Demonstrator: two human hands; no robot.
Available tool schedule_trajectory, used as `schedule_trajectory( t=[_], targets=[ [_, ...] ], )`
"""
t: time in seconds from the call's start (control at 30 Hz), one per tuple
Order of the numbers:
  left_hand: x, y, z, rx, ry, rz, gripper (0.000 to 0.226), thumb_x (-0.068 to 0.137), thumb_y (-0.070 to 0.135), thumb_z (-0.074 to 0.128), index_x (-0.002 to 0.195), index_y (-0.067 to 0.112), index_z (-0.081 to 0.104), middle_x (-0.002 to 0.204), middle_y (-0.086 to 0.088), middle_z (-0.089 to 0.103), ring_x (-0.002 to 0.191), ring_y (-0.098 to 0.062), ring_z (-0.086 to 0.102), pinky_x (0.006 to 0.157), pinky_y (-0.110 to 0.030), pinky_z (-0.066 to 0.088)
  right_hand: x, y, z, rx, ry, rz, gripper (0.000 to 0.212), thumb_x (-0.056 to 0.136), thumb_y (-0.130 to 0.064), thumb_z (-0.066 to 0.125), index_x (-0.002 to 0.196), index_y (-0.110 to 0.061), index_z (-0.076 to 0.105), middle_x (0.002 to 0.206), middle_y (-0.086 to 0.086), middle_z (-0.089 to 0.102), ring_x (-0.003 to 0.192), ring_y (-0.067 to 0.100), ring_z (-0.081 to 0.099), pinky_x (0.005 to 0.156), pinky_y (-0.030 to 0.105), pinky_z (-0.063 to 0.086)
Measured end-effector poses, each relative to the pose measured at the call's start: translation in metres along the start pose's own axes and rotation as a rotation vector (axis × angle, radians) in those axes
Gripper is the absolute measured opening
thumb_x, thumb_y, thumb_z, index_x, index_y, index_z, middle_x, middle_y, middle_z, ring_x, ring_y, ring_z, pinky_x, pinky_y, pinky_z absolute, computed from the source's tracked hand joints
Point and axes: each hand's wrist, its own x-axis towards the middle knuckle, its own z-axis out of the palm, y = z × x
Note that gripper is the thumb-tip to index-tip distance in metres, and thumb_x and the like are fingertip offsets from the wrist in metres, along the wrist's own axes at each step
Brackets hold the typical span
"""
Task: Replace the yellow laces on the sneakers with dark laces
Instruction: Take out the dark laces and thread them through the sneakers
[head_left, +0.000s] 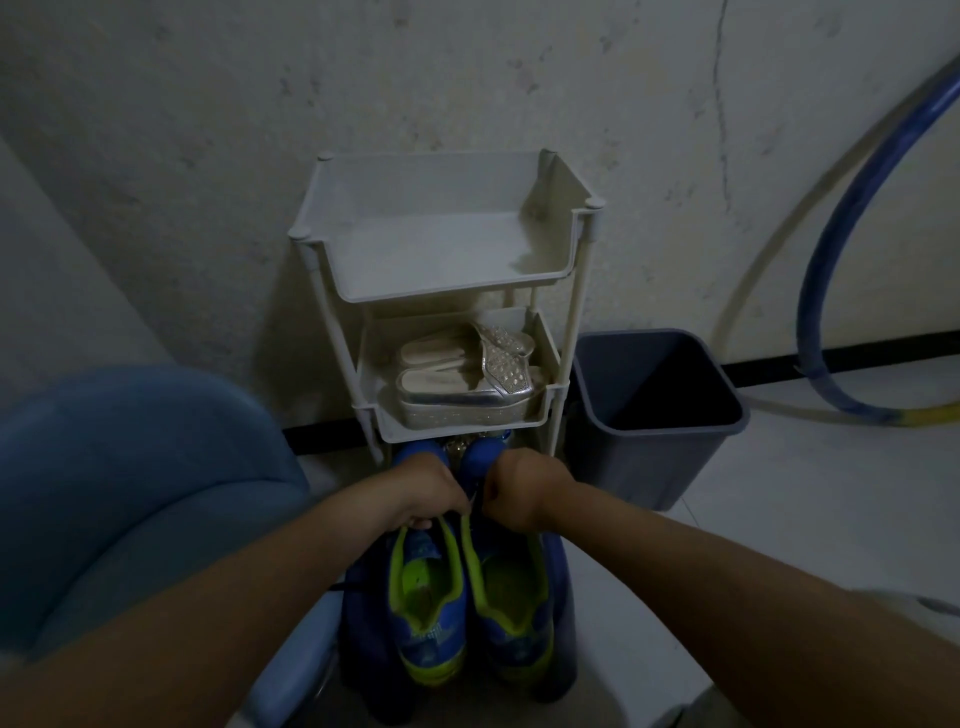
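Left sneaker (427, 597), right sneaker (515, 597): blue, yellow-green lining, side by side, toes at the rack's (332, 291) bottom front edge. Laces hidden under the hands.
Left hand (427, 491): fingers curled, gripping left sneaker's throat.
Right hand (519, 493): likewise gripping right sneaker.
Sandals (462, 379): rack's middle tier.
Bin (649, 441): just right of rack.

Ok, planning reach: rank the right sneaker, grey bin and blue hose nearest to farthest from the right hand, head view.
1. right sneaker, held by the right hand.
2. grey bin, just right.
3. blue hose, far right by wall.
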Motion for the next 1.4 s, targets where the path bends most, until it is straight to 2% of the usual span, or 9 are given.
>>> schedule_trajectory(
  t=[0.2, 0.37, 0.53, 0.67, 0.73, 0.93, 1.03, 1.27, 1.4],
  targets=[
    [0.004, -0.001, 0.002, 0.039, 0.015, 0.016, 0.017, 0.084, 0.019, 0.070, 0.097, 0.008, 0.073, 0.066, -0.005, 0.054, 0.051, -0.015, 0.045, 0.038, -0.016, 0.036, -0.001, -0.002, -0.001, -0.001, -0.030, -0.029, 0.025, 0.091, -0.038, 0.057, 0.102, -0.020, 0.071, 0.103, 0.005, 0.066, 0.098, 0.023, 0.062, 0.080, 0.034, 0.051],
    [0.005, -0.009, -0.002, 0.150, 0.016, 0.141, 0.020, 0.075, 0.022, 0.069, 0.088, 0.008, 0.076, 0.080, -0.003, 0.070, 0.069, -0.016, 0.064, 0.059, -0.023, 0.051, 0.002, 0.000, 0.002, 0.050, -0.040, -0.021, 0.027, 0.091, -0.042, 0.060, 0.106, -0.023, 0.072, 0.103, 0.002, 0.067, 0.097, 0.019, 0.063, 0.084, 0.035, 0.054],
    [0.003, -0.010, -0.001, 0.304, 0.060, 0.303, 0.012, 0.086, 0.014, 0.065, 0.088, 0.015, 0.077, 0.095, 0.003, 0.074, 0.081, -0.004, 0.062, 0.069, -0.014, 0.043, 0.005, 0.000, 0.003, 0.041, -0.049, -0.026, 0.026, 0.092, -0.041, 0.059, 0.107, -0.024, 0.072, 0.105, 0.002, 0.067, 0.096, 0.018, 0.063, 0.085, 0.036, 0.054],
    [0.003, -0.007, -0.011, 0.405, 0.043, 0.313, 0.014, 0.089, 0.013, 0.061, 0.081, 0.022, 0.069, 0.093, 0.002, 0.069, 0.067, -0.010, 0.062, 0.055, -0.020, 0.051, 0.004, -0.001, -0.005, 0.012, -0.056, -0.038, 0.029, 0.090, -0.042, 0.059, 0.111, -0.025, 0.071, 0.109, 0.002, 0.068, 0.102, 0.020, 0.062, 0.088, 0.037, 0.053],
    [0.002, -0.004, -0.023, 0.457, 0.079, 0.341, 0.016, 0.090, 0.012, 0.056, 0.080, 0.022, 0.063, 0.093, 0.000, 0.066, 0.074, -0.016, 0.062, 0.061, -0.027, 0.053, 0.005, 0.001, -0.013, 0.061, -0.033, -0.049, 0.027, 0.091, -0.038, 0.060, 0.112, -0.025, 0.072, 0.111, 0.002, 0.069, 0.104, 0.020, 0.063, 0.090, 0.037, 0.053],
    [-0.005, -0.004, -0.052, 0.195, 0.105, 0.390, 0.020, 0.096, 0.008, 0.048, 0.079, 0.018, 0.051, 0.075, -0.004, 0.058, 0.064, -0.015, 0.055, 0.054, -0.026, 0.045, 0.007, -0.002, -0.030, 0.343, 0.013, -0.109, 0.025, 0.092, -0.023, 0.064, 0.116, -0.023, 0.071, 0.113, -0.005, 0.069, 0.097, 0.009, 0.063, 0.086, 0.021, 0.048],
    [-0.012, -0.001, -0.051, 0.039, 0.123, 0.434, 0.017, 0.099, 0.012, 0.045, 0.084, 0.016, 0.050, 0.075, -0.007, 0.059, 0.062, -0.015, 0.054, 0.054, -0.025, 0.044, 0.008, -0.008, -0.032, 0.477, -0.018, -0.128, 0.013, 0.093, -0.018, 0.062, 0.102, -0.019, 0.072, 0.087, -0.001, 0.069, 0.066, 0.014, 0.064, 0.062, 0.020, 0.052],
    [-0.013, 0.005, -0.046, -0.252, 0.159, 0.393, 0.013, 0.101, 0.008, 0.043, 0.100, 0.020, 0.050, 0.084, -0.006, 0.061, 0.061, -0.016, 0.057, 0.053, -0.027, 0.050, 0.013, -0.016, -0.044, 0.571, 0.061, -0.118, 0.013, 0.087, -0.017, 0.071, 0.075, -0.016, 0.067, 0.060, -0.006, 0.059, 0.043, -0.001, 0.053, 0.052, 0.017, 0.046],
    [-0.015, 0.001, -0.042, -0.081, -0.050, 0.316, 0.020, 0.098, 0.004, 0.049, 0.109, 0.020, 0.051, 0.093, 0.000, 0.060, 0.071, -0.012, 0.062, 0.053, -0.024, 0.048, 0.016, -0.024, -0.056, 0.773, 0.215, -0.172, 0.018, 0.087, -0.013, 0.071, 0.072, -0.003, 0.067, 0.068, 0.007, 0.064, 0.053, 0.005, 0.055, 0.057, 0.022, 0.049]
  ],
)
